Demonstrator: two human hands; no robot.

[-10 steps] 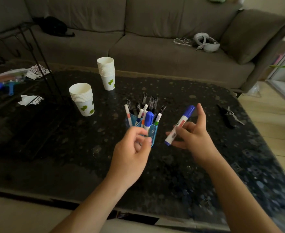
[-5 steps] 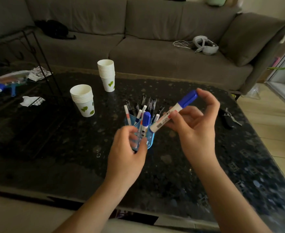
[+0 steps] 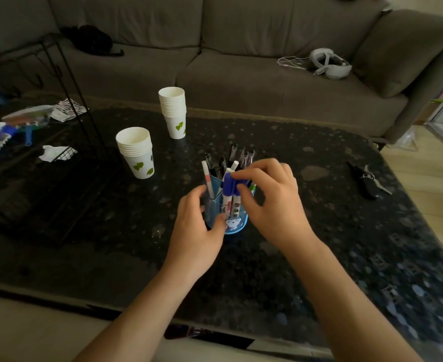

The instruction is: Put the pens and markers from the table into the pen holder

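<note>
Two blue-capped markers (image 3: 231,190) now stand in the pen holder (image 3: 237,222) at frame centre: the right hand (image 3: 270,202), previously carrying one aloft, pinches its cap during insertion, while the left hand (image 3: 196,231) grips the holder.

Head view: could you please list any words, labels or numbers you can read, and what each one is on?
No text is legible.
Marker labels: print is there, too blurred to read.
Pen holder: a white cartoon figure, no words readable.
Cups: green hearts only, no text.
Paper at left: black pattern, unreadable.
</note>
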